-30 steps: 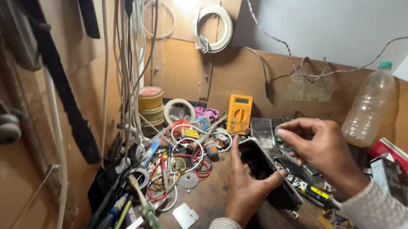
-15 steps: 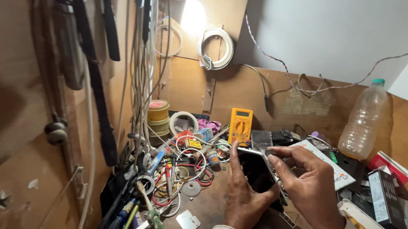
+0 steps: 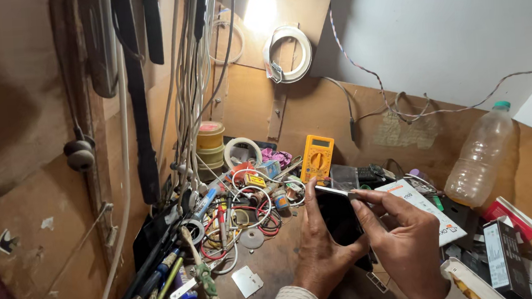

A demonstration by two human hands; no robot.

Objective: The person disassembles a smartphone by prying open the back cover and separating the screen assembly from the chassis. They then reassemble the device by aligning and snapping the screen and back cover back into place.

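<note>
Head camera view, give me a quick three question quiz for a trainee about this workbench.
1. True or false: both hands grip the dark phone.
2. Which thing stands at the far right of the bench? A) clear plastic bottle B) kettle C) paint tin
3. What colour is the multimeter that lies behind the phone?

Key:
1. True: the left hand cradles it from the side and the right hand pinches its top edge.
2. A
3. Yellow

Pale knit cuffs — bare hands (image 3: pixel 321 251)
</note>
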